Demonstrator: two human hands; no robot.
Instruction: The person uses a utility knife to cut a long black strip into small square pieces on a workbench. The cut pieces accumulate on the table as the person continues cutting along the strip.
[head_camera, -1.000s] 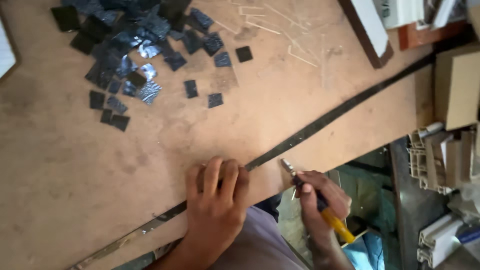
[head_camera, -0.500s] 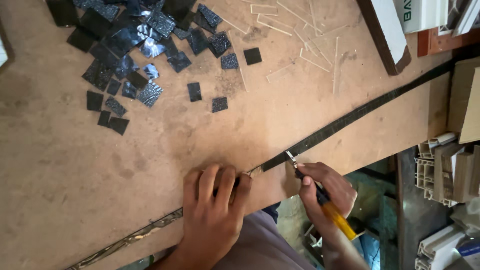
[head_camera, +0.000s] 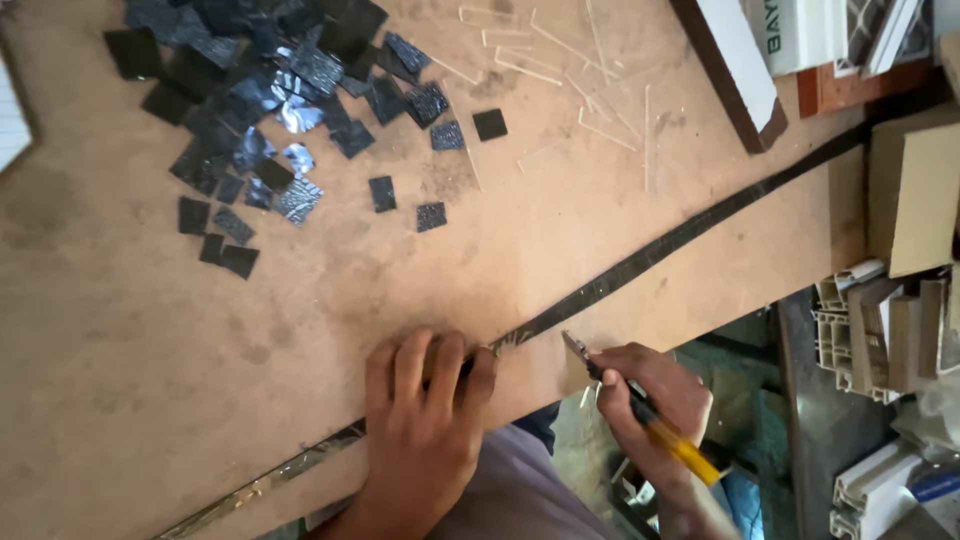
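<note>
On the workbench (head_camera: 120, 380), left hand (head_camera: 425, 425) flat on one dark strip (head_camera: 680, 235) — right hand (head_camera: 650, 400) gripping one knife (head_camera: 640, 410).

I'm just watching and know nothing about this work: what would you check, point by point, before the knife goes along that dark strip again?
1. Left hand pressing the dark strip flat on the table: ok.
2. Right hand gripping the yellow-handled knife firmly: ok.
3. Blade tip close to the strip, beside the left fingertips: not ok, a slip could likely reach them.
4. Blade sharpness: cannot tell.
5. Strip's path ahead free of the cut dark squares: ok, they lie apart at the far side.
6. Pale slivers away from the strip: ok.
</note>
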